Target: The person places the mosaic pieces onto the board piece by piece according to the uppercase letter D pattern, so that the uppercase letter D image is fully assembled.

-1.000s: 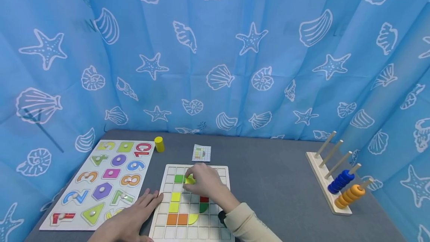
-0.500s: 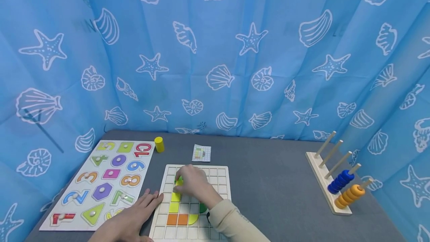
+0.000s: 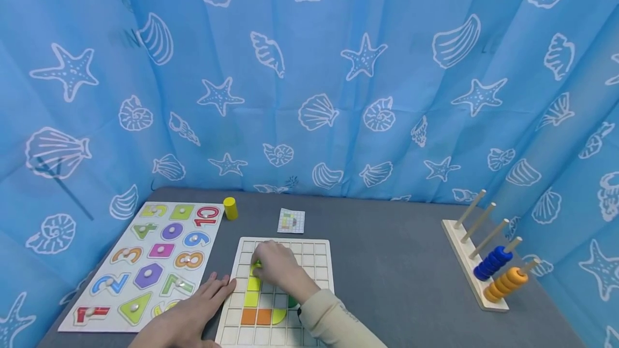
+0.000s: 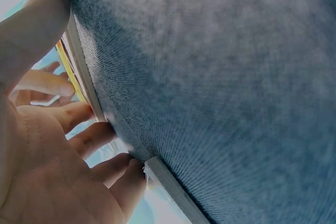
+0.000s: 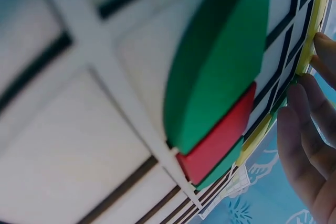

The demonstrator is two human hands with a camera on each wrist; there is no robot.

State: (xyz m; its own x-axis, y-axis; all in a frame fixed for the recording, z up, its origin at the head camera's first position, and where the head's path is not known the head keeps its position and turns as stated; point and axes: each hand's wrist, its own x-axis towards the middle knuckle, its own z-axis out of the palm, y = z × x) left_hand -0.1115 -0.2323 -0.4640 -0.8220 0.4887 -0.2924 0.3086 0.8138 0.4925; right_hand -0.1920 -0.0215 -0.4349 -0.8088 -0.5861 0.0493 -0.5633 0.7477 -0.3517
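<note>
A pale wooden grid board (image 3: pixel 309 246) lies in front of me. Its left edge is touched by my left hand (image 3: pixel 198 307), fingers extended; the left wrist view shows those fingertips (image 4: pixel 105 129) along the edge. Over the upper left cells, my right hand (image 3: pixel 278 265) pinches a yellow block (image 3: pixel 255 266), partly covered by the fingers. Below it lie yellow squares (image 3: pixel 251 298), orange squares (image 3: pixel 249 316) and a yellow rounded piece (image 3: pixel 278 316). The right wrist view shows a green curved piece (image 5: pixel 220 72) beside a red block (image 5: pixel 218 135).
A white number-and-shape puzzle board (image 3: pixel 140 254) lies to the left. Behind the grid board are a yellow cylinder (image 3: pixel 230 208) and a small pattern card (image 3: pixel 291 221). A peg stand (image 3: pixel 471 267) with blue and orange rings stands at right. A blue shell-print curtain (image 3: pixel 309 79) closes the back.
My right hand has moved left across the board, then slightly down. Yellow now shows in the cell above the yellow squares. My left hand stays at the edge.
</note>
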